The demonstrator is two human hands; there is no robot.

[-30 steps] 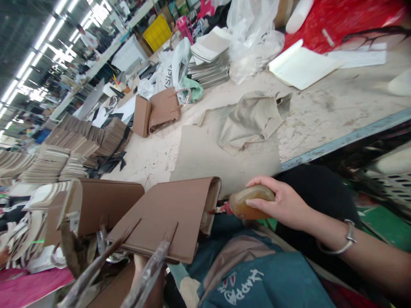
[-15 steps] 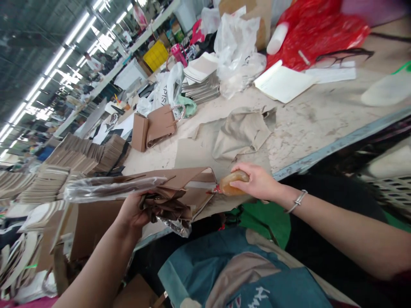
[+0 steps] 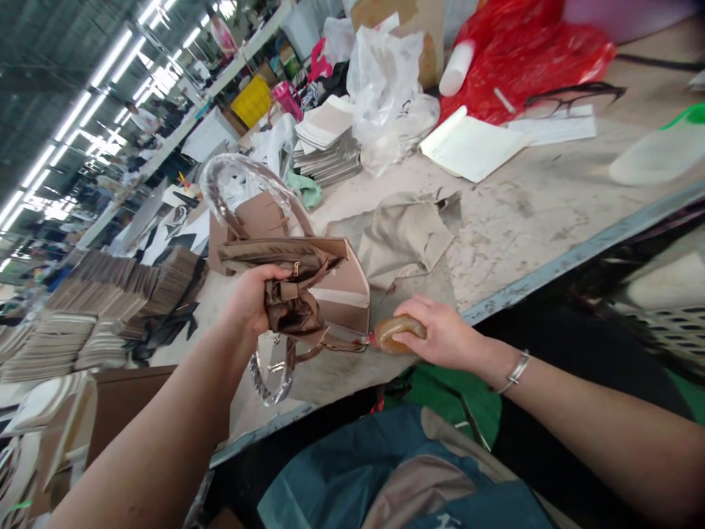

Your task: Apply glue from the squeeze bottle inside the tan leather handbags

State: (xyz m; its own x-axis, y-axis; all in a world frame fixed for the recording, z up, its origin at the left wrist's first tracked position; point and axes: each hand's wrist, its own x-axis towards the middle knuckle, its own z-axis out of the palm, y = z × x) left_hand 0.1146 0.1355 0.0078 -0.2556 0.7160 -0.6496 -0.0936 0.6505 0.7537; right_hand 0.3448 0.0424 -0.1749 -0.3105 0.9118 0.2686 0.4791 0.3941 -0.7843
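Observation:
A brown handbag (image 3: 344, 294) lies on its side over the table, its plastic-wrapped handles (image 3: 269, 378) sticking out on both sides. My left hand (image 3: 256, 297) grips the bag's bunched lining near a zipper pull, thumb on top. In my right hand (image 3: 435, 330) is a squeeze bottle of amber glue (image 3: 399, 334), its reddish nozzle at the lower corner of the bag's open side panel. A pale strip runs across that panel. The far fingers of my left hand are hidden behind the lining.
Stacks of brown panels (image 3: 104, 294) stand at left. A crumpled beige cloth (image 3: 407, 235) lies beyond my right hand. Farther back are a paper stack (image 3: 327, 143), a notebook (image 3: 474, 143), glasses (image 3: 573, 95) and a red plastic bag (image 3: 529, 51). The table's metal edge (image 3: 551, 268) runs diagonally at right.
The handbag has turned in my left hand, so its lining, zipper and both wrapped handles now show. The glue bottle's nozzle has shifted slightly down to the panel's lower corner.

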